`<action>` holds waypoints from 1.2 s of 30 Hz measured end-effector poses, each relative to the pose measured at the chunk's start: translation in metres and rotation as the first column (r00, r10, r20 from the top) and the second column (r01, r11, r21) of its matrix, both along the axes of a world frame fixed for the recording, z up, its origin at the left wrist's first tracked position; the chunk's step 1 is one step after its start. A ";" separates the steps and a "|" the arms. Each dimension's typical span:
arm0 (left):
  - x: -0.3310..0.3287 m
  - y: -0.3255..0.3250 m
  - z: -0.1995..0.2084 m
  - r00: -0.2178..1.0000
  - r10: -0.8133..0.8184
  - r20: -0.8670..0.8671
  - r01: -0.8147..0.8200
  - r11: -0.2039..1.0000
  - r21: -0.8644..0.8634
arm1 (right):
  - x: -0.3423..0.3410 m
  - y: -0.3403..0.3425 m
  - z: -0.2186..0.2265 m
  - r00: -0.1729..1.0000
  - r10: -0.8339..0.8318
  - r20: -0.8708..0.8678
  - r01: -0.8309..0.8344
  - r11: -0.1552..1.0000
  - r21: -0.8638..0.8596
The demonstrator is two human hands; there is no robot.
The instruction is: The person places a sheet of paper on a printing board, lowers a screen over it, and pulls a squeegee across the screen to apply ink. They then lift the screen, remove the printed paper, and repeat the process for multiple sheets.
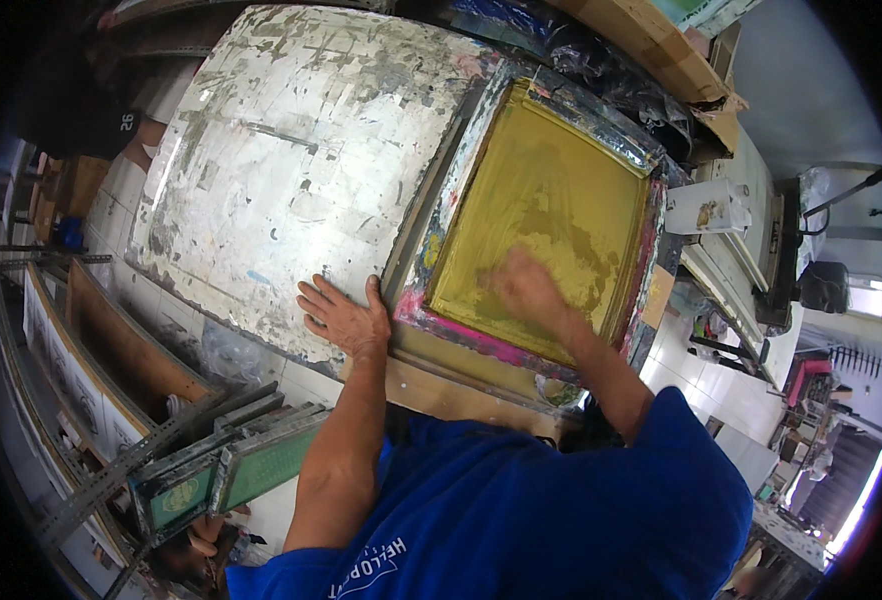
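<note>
My left hand (pixel 346 318) lies spread on the near right edge of a worn white board (pixel 281 150), holding nothing. To its right is a paint-stained screen-printing frame (pixel 481 346) with yellow-olive mesh (pixel 551 165). Over the lower middle of that mesh is my right hand (pixel 524 288), smeared by motion. Its fingers are too blurred to show whether they hold or press something. Darker, wet-looking patches mark the mesh around and above this hand.
A white plastic container (pixel 708 207) stands right of the frame. Behind are a cardboard box (pixel 651 45) and dark plastic bags. Green-meshed screens (pixel 261 468) lean at the lower left near a metal rack (pixel 151 450). Another person's leg (pixel 146 135) shows at the far left.
</note>
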State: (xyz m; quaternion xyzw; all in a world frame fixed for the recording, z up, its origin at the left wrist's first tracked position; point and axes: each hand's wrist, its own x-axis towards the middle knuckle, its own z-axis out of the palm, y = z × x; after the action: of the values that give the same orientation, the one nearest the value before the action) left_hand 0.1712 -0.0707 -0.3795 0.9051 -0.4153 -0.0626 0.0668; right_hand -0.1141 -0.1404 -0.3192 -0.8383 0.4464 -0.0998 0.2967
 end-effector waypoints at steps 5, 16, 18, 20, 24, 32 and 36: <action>-0.001 0.001 0.001 1.000 -0.009 -0.001 0.009 1.000 -0.015 | -0.049 -0.047 -0.036 0.822 -0.368 -0.435 0.403 0.915 -0.012; 0.001 0.000 0.002 1.000 0.016 -0.017 -0.016 1.000 -0.005 | -0.010 0.032 0.002 0.988 -0.020 0.154 0.050 0.980 -0.191; -0.001 0.000 0.004 1.000 -0.002 -0.013 0.002 1.000 -0.015 | -0.051 0.015 -0.043 0.978 -0.200 -0.054 0.186 0.963 -0.195; -0.001 0.000 0.003 1.000 0.002 0.002 -0.002 1.000 -0.007 | -0.098 -0.027 -0.051 0.906 -0.405 -0.124 0.349 0.880 -0.323; -0.002 -0.005 0.004 1.000 -0.008 -0.010 0.008 1.000 0.007 | -0.157 -0.076 -0.041 0.771 -0.636 -0.039 0.536 0.681 -0.499; 0.000 -0.003 0.004 1.000 -0.011 -0.012 0.011 1.000 -0.010 | -0.067 0.041 -0.026 0.984 -0.169 -0.058 0.137 0.921 -0.365; -0.001 -0.002 0.004 0.999 -0.028 -0.026 0.028 1.000 -0.012 | -0.161 -0.046 -0.037 0.835 -0.539 -0.111 0.425 0.759 -0.493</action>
State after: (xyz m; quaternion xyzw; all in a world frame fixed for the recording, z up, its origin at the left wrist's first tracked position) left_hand 0.1706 -0.0730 -0.3757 0.8978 -0.4275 -0.0730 0.0766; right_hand -0.2756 -0.1867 -0.3565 -0.7444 0.6460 -0.1689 0.0014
